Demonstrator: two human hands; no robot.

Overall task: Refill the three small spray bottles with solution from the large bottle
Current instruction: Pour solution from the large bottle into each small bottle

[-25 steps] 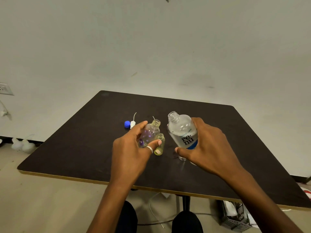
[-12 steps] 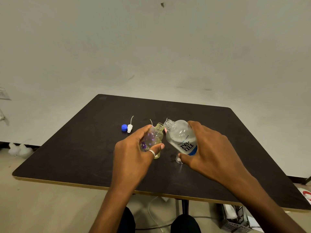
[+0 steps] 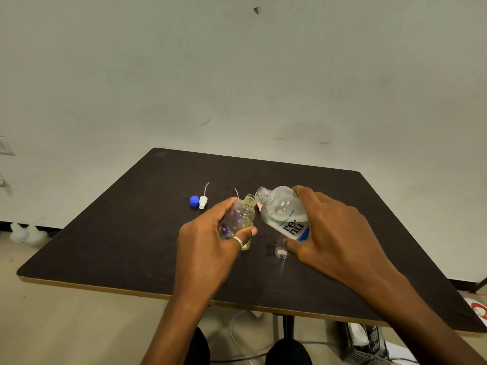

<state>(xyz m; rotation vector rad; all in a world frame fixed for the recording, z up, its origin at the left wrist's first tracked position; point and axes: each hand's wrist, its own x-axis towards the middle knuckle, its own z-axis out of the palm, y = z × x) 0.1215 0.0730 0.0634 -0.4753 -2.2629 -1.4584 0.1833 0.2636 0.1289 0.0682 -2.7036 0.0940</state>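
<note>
the right hand (image 3: 334, 233) grips the large bottle (image 3: 283, 214) tipped toward the small bottle (image 3: 241, 217) held in the left hand (image 3: 210, 241) — mouths nearly touching, so tilt slowly, keep them aligned.

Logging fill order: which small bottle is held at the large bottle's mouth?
The purple-flowered bottle, gripped in the left hand; the yellowish bottle and the plain clear bottle sit on the table.
</note>
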